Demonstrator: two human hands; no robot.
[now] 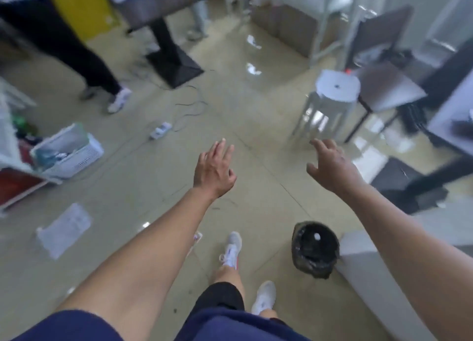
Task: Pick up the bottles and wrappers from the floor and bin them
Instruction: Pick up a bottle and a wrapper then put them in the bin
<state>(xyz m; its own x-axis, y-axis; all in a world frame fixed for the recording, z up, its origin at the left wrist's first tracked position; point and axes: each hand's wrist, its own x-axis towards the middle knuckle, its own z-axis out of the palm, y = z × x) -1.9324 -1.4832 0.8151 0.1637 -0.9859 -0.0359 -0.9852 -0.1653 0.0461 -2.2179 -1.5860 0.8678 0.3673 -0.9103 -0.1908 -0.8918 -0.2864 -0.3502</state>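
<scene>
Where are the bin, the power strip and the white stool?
bin [313, 267]: head view, front wall of its black bag.
power strip [160, 131]: head view, middle of its body.
white stool [332, 90]: head view, centre of its seat.

Both arms reach out over the shiny floor [256, 110]. The left grip [215, 169] and the right grip [332, 166] hold nothing, and their fingers are spread. A bin [314, 267] with a black bag stands low on the right, near a white shoe [231, 248]. A flat, pale wrapper [64, 229] lies on the floor far to the left. A white basket [69, 151] sits past it. A white stool [335, 90] stands ahead on the right. Everything looks blurry.
</scene>
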